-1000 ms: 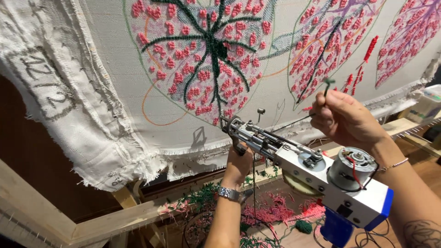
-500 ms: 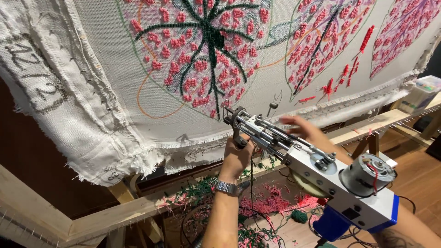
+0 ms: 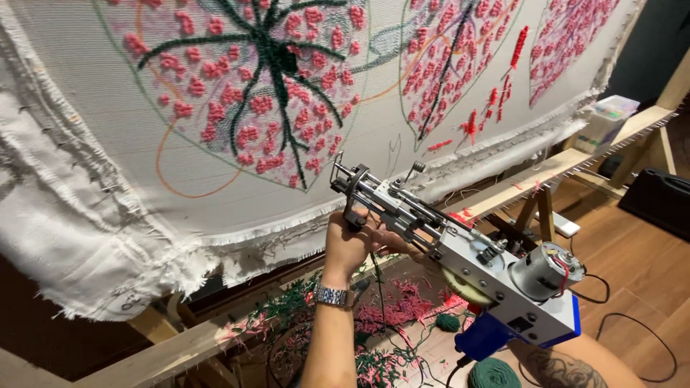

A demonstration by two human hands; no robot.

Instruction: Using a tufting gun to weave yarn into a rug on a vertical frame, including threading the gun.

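My left hand (image 3: 348,244), with a metal watch on its wrist, grips the front handle of a tufting gun (image 3: 460,262). The gun is silver with a blue grip and a round motor, and its needle end points up at the stretched white cloth (image 3: 359,144). That cloth carries pink and dark green tufted flower shapes. My right hand (image 3: 395,243) lies under the gun's barrel, mostly hidden. Only a few of its fingers show beside my left hand. Its tattooed forearm (image 3: 564,368) comes in at the bottom right.
The cloth's frayed lower edge hangs over a wooden frame beam (image 3: 546,169). Pink and green yarn scraps (image 3: 388,316) and a green yarn ball (image 3: 492,375) lie below. A plastic box (image 3: 607,118) sits on the frame at right, near a black case (image 3: 661,201). Cables trail over the wooden floor.
My right hand has dropped from the cloth's lower edge to behind and under the gun. My left hand has kept its grip on the front handle.
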